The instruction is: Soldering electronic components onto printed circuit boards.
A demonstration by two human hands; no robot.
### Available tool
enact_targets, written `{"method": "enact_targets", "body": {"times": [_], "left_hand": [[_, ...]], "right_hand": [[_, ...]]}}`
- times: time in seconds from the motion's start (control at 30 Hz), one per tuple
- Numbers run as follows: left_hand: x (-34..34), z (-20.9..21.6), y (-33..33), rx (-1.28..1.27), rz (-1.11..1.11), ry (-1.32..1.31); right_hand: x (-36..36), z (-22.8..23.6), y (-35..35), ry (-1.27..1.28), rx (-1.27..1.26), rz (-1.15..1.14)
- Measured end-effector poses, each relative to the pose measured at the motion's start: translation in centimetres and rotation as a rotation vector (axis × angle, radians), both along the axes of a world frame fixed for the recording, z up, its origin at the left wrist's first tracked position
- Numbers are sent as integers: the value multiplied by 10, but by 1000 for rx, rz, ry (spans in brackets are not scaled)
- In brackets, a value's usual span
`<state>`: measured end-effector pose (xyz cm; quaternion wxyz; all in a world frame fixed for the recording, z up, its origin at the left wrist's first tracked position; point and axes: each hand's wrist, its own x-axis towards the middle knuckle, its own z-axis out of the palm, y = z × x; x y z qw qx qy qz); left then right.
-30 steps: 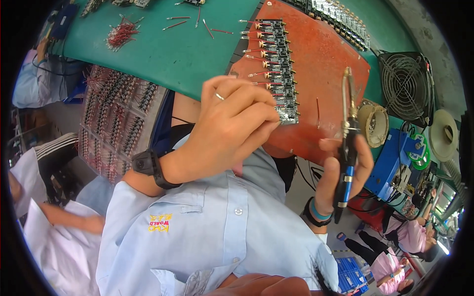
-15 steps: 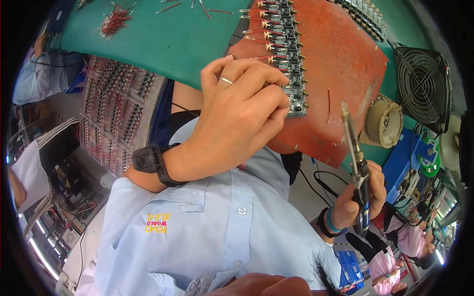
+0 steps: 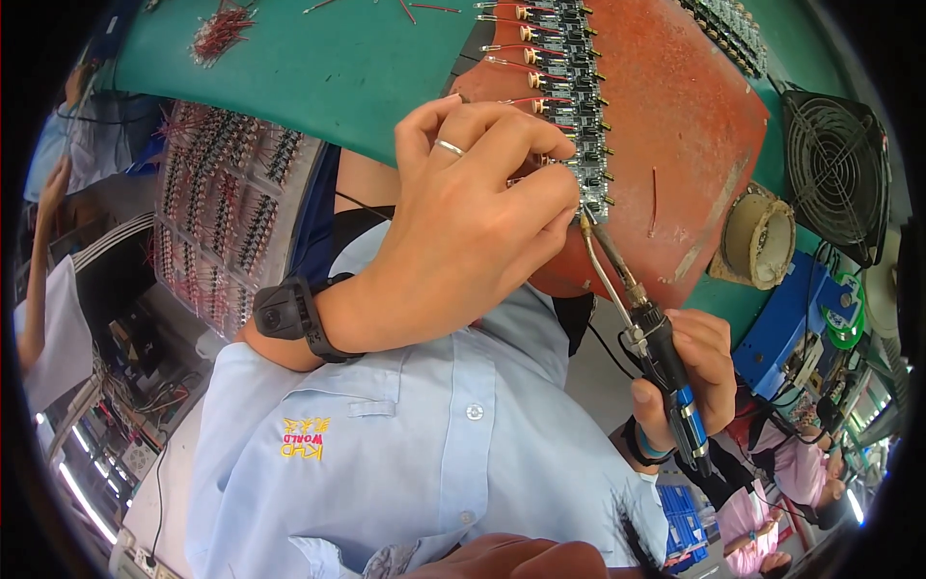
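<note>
My right hand (image 3: 690, 376) grips a soldering iron (image 3: 666, 357) with a black and blue handle and a thin metal tube running beside its shaft. Its tip touches or hovers just at the near end of a strip of small circuit boards (image 3: 590, 145). Along the strip's left side stick out round tan parts and red wires with clear ends. My left hand (image 3: 482, 193), with a ring and a black wrist device, reaches over the strip's left edge. Its thumb and fingers are pinched together by the boards; what they hold is mostly hidden.
Under the strip lies a worn red-brown mat (image 3: 675, 125) on a green table (image 3: 289, 77). A single red wire (image 3: 653, 203) rests on the mat. To the right are a round holder (image 3: 772, 246), a black fan (image 3: 834, 174) and a blue box (image 3: 786, 314). Leftward: a wire pile (image 3: 224, 37) and a parts tray (image 3: 227, 212).
My right hand has brought the soldering iron left, its tip now at the strip's near end. The strip has shifted slightly in view. My left hand keeps its pinch.
</note>
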<state>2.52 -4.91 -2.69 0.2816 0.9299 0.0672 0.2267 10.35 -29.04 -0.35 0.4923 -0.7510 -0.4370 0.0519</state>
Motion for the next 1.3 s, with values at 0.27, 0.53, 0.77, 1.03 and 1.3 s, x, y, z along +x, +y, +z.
{"method": "enact_targets", "body": {"times": [0.27,0.53,0.77,1.03,1.3], "left_hand": [[0,-1,1,2,-4,-10],[1,0,0,5,3,-16],[0,-1,0,2,13,-16],[1,-1,-1,19,10,-38],[0,2,3,-4,-11,-25]], "right_hand": [[4,2,6,-3,11,9],[4,10,8,-12,-22,37],[2,3,-3,-6,42,28],[6,-31,-60,20,276,-441],[10,-55,-81,219,372,-739]]}}
